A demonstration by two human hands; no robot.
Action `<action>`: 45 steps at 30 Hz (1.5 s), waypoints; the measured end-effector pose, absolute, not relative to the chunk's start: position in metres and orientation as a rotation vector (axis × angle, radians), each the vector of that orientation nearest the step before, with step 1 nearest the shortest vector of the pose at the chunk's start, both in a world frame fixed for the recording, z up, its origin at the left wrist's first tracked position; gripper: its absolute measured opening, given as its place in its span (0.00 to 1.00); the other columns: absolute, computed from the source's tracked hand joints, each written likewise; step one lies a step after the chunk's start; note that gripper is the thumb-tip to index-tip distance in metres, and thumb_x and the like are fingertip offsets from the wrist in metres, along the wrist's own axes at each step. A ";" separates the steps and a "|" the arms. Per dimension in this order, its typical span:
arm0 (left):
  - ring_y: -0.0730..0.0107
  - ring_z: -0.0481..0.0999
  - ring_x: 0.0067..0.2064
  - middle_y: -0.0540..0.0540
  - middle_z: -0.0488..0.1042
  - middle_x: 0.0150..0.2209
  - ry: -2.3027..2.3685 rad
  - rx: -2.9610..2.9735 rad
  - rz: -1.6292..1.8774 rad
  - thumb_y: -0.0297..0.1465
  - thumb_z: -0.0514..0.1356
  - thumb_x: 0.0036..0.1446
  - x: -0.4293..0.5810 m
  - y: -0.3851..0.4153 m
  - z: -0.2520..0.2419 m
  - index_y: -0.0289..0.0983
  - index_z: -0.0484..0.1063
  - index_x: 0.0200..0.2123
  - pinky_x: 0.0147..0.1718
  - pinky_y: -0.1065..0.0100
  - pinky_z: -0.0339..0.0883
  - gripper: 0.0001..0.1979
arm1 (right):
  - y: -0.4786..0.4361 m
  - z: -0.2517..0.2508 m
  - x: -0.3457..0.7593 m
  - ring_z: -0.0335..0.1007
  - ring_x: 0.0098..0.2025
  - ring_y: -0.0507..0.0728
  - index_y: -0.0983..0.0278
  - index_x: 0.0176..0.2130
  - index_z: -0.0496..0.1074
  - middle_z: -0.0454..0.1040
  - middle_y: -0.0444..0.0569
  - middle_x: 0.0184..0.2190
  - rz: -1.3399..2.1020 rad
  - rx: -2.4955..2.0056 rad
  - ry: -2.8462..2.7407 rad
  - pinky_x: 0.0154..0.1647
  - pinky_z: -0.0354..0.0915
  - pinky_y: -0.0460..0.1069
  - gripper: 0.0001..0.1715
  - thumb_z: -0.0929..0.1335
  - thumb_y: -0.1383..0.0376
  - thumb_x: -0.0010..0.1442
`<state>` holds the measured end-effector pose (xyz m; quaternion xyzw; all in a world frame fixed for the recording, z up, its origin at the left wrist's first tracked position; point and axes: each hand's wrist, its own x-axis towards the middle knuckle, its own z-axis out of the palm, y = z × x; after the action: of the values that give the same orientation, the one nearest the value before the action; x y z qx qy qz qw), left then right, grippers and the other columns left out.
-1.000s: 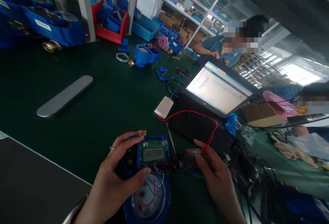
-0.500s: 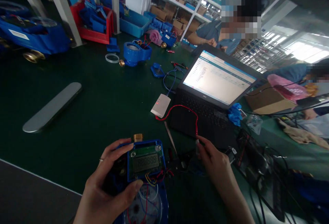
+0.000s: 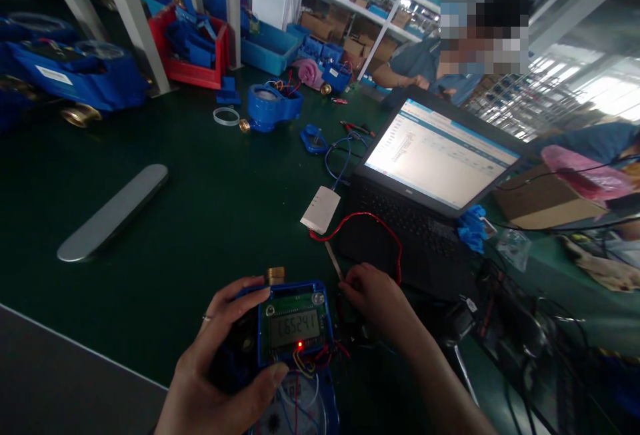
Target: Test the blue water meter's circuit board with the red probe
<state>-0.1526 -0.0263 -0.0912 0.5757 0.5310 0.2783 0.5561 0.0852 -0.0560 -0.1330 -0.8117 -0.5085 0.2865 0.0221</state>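
My left hand (image 3: 225, 362) is closed around a blue water meter (image 3: 327, 382), thumb in front and fingers behind. The meter's green circuit board carries a display (image 3: 297, 328) with digits, and a small red light glows below it. Loose coloured wires lie over its round dial, and a brass threaded end (image 3: 276, 275) sticks out at the back. To the right, my right hand (image 3: 373, 298) is closed, its fingertips at the lower end of a thin pale strip (image 3: 333, 260); what they pinch is hidden. A red cable (image 3: 373, 215) runs from a white box (image 3: 321, 210) to behind this hand.
An open laptop (image 3: 435, 162) stands right of the white box. A grey flat bar (image 3: 114, 212) lies at left. Farther back are another blue meter (image 3: 273, 107), a clear ring (image 3: 226, 116) and a red bin (image 3: 223, 55) of blue parts. A co-worker (image 3: 425, 62) is behind the laptop.
My right hand has moved left from the red cable's connector to the pale strip, and the connector is out of sight. The display shows different digits, and a red light is on.
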 end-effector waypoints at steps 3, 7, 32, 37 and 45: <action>0.63 0.67 0.59 0.57 0.65 0.56 1.240 1.365 0.655 0.40 0.65 0.48 -0.154 -0.026 -0.093 0.60 0.71 0.45 0.52 0.67 0.70 0.19 | -0.055 -0.138 0.091 0.67 0.26 0.55 0.64 0.24 0.69 0.71 0.46 0.23 0.977 -2.433 -1.463 0.26 0.56 0.48 0.08 0.67 0.69 0.54; 0.66 0.66 0.58 0.60 0.65 0.56 1.224 1.379 0.636 0.41 0.65 0.48 -0.153 -0.025 -0.093 0.63 0.70 0.45 0.53 0.67 0.68 0.19 | -0.057 -0.137 0.098 0.64 0.21 0.52 0.63 0.26 0.67 0.67 0.41 0.19 1.059 -2.308 -1.270 0.21 0.56 0.46 0.03 0.66 0.67 0.51; 0.68 0.69 0.57 0.58 0.64 0.57 1.181 1.502 0.572 0.41 0.63 0.51 -0.161 -0.017 -0.099 0.62 0.66 0.48 0.51 0.70 0.72 0.20 | -0.118 -0.109 0.066 0.73 0.38 0.51 0.58 0.40 0.72 0.71 0.46 0.39 0.707 -1.717 -1.159 0.36 0.73 0.44 0.13 0.65 0.74 0.60; 0.58 0.66 0.60 0.55 0.67 0.56 1.177 1.380 0.676 0.42 0.66 0.48 -0.171 -0.010 -0.106 0.56 0.69 0.47 0.58 0.57 0.67 0.22 | -0.183 -0.136 0.018 0.75 0.40 0.57 0.64 0.44 0.72 0.77 0.51 0.36 0.239 -1.578 -1.836 0.38 0.75 0.51 0.12 0.65 0.70 0.60; 0.57 0.70 0.55 0.50 0.69 0.56 1.106 1.198 0.762 0.40 0.69 0.47 -0.174 -0.005 -0.115 0.49 0.69 0.48 0.57 0.54 0.66 0.24 | -0.186 -0.150 -0.005 0.69 0.55 0.70 0.65 0.47 0.74 0.76 0.59 0.49 0.239 -1.629 -2.147 0.46 0.75 0.63 0.13 0.65 0.66 0.62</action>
<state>-0.1736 -0.0055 -0.1151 0.5212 0.4814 0.3315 0.6218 -0.0046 -0.1860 -0.1498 -0.5880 -0.7747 0.0863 0.2162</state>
